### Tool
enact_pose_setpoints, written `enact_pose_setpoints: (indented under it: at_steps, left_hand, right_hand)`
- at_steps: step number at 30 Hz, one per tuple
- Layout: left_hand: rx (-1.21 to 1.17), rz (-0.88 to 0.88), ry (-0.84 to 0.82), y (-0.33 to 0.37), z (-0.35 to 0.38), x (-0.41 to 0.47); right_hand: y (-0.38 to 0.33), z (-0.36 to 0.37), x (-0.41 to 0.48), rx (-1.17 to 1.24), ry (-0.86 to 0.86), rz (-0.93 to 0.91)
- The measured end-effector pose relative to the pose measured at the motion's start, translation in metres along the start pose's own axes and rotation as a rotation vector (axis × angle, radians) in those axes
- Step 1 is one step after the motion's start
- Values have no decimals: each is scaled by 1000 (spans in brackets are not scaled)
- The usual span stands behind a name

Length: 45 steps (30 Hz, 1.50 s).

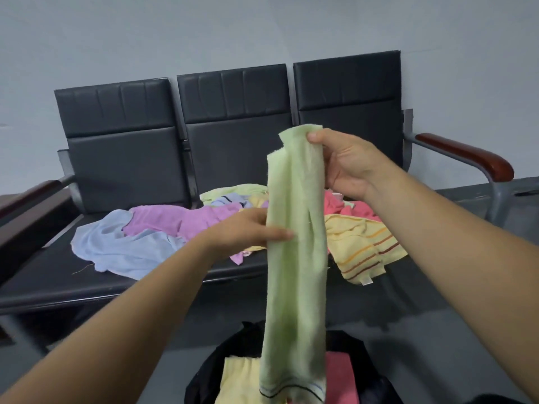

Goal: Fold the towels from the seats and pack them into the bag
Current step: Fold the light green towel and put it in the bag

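Observation:
A long light-green towel [294, 258] hangs lengthwise in front of me, folded into a narrow strip. My right hand [344, 164] pinches its top corner high up. My left hand [248, 228] pinches the towel's left edge about a third of the way down, thumb on the front. The towel's lower end, with a dark stripe, dangles over the open black bag [210, 371] on the floor, which holds a folded yellow towel [239, 380] and a folded pink one [341, 380]. Loose towels lie on the black seats [122, 170]: a blue [116, 246], a purple [175, 220], a red [350, 208], a striped yellow [361, 246].
The three-seat bench stands against a grey wall, with wooden armrests at the left [26, 199] and right [466, 156]. More pale towels [230, 196] are heaped on the middle seat behind the green one. Grey floor runs under the bench and around the bag.

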<state>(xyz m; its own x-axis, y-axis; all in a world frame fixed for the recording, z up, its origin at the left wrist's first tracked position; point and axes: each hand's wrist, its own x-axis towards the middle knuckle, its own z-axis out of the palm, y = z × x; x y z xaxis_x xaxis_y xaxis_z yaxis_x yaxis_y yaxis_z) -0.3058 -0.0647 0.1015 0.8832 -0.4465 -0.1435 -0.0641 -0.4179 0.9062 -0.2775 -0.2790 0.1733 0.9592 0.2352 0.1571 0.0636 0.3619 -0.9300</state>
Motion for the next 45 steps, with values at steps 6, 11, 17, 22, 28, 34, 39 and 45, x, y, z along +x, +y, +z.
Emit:
enact_pose_setpoints:
  at_steps: [6, 11, 17, 22, 28, 34, 39, 45]
  left_hand:
    - [-446, -45, 17, -32, 29, 4]
    - [-885, 0, 42, -29, 36, 20]
    - [-1097, 25, 152, -48, 29, 39]
    - [-1113, 20, 220, -75, 24, 48]
    - [-797, 66, 132, -96, 19, 49]
    - [-393, -55, 23, -114, 29, 43]
    - [-631, -93, 168, -109, 24, 33]
    - [-1035, -39, 275, -89, 21, 23]
  right_hand:
    - [35, -26, 17, -55, 304, 88]
    - [89, -53, 19, 23, 227, 403]
    - [146, -76, 2, 125, 11, 624]
    - [166, -77, -5, 47, -188, 609]
    - [169, -57, 8, 199, -60, 397]
    - [156, -41, 10, 269, 30, 298]
    - [152, -43, 10, 283, 82, 310]
    - [164, -38, 2, 232, -85, 460]
